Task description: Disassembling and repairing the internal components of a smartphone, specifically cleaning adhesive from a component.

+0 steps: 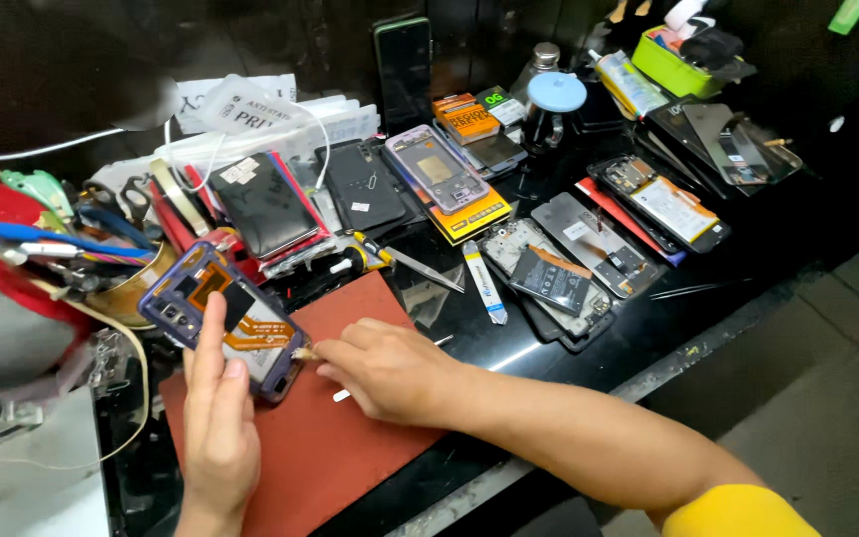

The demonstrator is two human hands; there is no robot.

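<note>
Head view: an opened phone [223,316] is steadied on the red mat [300,438] near the tabletop's front edge by the left hand [219,428], while a small tool [302,352] is pinched against its exposed, still-unclosed inside by the right hand [385,370].

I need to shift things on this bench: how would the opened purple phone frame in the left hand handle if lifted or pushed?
The opened purple phone frame looks thin and flat, so probably light and unlikely to roll. Its exposed orange flex strip seems floppy and fragile; avoid gripping there. The left hand steadies it on the red mat, which may limit sliding.
</note>
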